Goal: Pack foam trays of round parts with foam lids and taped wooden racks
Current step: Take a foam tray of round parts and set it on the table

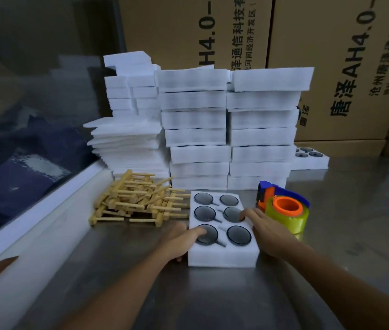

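Left hand (181,240): clasping left edge of foam tray (222,254), thumb curled over onto lower-left round part (206,234), fingers wrapped under the side. Right hand (266,231): gripping right edge of same tray, fingertips hooked over rim at middle-right round part (232,214). Tray: white, six dark discs in two columns, flat on steel table (331,234), lower centre of frame, uncovered. Just left of tray: loose heap of wooden racks (136,201), nearest ends touching or almost touching tray edge. Just right, behind right hand: tape dispenser (284,206), blue and orange, with yellow roll. Directly behind tray: two tall stacks of foam trays (229,129). Upper left of those: stack of thin foam lids (127,144), smaller foam blocks above. Far right, behind stacks: another filled tray (310,158). Background top: cardboard cartons (331,55) with printed lettering.
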### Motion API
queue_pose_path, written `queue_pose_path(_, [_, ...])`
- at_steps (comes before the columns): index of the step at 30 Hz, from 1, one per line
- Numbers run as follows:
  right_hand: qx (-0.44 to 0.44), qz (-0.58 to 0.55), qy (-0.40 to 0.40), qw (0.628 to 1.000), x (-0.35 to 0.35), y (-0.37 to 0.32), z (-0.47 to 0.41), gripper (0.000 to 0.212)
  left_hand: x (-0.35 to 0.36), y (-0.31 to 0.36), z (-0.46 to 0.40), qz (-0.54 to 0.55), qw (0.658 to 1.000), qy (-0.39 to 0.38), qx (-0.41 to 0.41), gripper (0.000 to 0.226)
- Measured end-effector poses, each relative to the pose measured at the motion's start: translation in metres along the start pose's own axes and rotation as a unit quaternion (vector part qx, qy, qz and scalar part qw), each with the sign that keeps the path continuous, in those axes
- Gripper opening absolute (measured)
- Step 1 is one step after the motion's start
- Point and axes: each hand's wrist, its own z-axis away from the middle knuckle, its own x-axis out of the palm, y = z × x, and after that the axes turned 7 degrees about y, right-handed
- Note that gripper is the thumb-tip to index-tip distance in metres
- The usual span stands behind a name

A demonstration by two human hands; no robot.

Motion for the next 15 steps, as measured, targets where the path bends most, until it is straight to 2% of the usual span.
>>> queue_pose_path(3, [0.059,-0.176,0.024,0.982,0.014,0.001,0.002,0.041,0.003,-0.001,-0.003,-0.055,0.996,0.072,0.022,0.052])
queue_pose_path(4, [0.087,-0.266,0.039,0.959,0.020,-0.002,0.004,0.042,0.005,-0.002,-0.004,-0.070,0.993,0.088,0.033,0.049])
queue_pose_path(6, [0.160,-0.441,0.071,0.880,0.029,-0.007,0.003,0.043,0.008,-0.004,-0.007,-0.065,0.992,0.094,0.045,0.046])
queue_pose_path(7, [0.193,-0.492,0.080,0.845,0.032,-0.008,0.001,0.041,0.009,-0.004,-0.008,-0.060,0.993,0.094,0.043,0.044])
queue_pose_path(9, [0.217,-0.487,0.072,0.843,0.035,-0.008,-0.005,0.029,0.011,-0.004,-0.012,-0.060,0.992,0.103,0.033,0.041])
queue_pose_path(12, [0.233,-0.439,0.047,0.866,0.037,-0.005,-0.011,0.049,0.013,-0.002,-0.018,-0.059,0.992,0.112,0.027,0.039])
queue_pose_path(15, [0.243,-0.445,0.062,0.860,0.040,-0.002,-0.017,0.049,0.012,0.000,-0.024,-0.035,0.995,0.095,0.018,0.039])
